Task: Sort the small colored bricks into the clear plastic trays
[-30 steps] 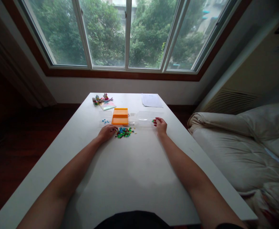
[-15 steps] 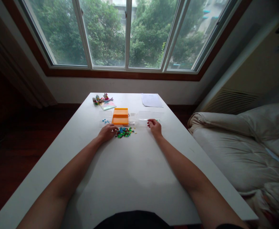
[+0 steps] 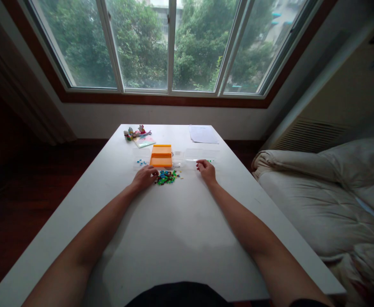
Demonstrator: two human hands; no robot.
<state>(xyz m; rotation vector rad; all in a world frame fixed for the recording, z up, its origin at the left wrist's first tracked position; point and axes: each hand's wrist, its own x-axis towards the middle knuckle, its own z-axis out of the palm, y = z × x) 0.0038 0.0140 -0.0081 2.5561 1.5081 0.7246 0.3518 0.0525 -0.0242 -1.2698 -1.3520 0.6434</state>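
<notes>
A pile of small green, blue and dark pieces (image 3: pixel 166 177) lies on the white table (image 3: pixel 180 221). My left hand (image 3: pixel 146 177) rests at its left edge, fingers bent together; whatever they pinch is too small to make out. My right hand (image 3: pixel 206 170) is at the near edge of a clear box (image 3: pixel 202 153) holding a few green pieces; its fingertips are close together and their contents cannot be seen. An orange tray (image 3: pixel 161 156) sits behind the pile. Left of it, a clear box (image 3: pixel 141 153) contains several blue pieces.
Small colourful figures (image 3: pixel 135 133) and a pastel card (image 3: pixel 145 141) stand at the table's back left. White papers (image 3: pixel 203 134) lie at the back right. A cushioned sofa (image 3: pixel 321 196) is right of the table, and a window is beyond it.
My right hand has shifted slightly to the left, and more green pieces show in the clear box behind it. My left hand has barely moved.
</notes>
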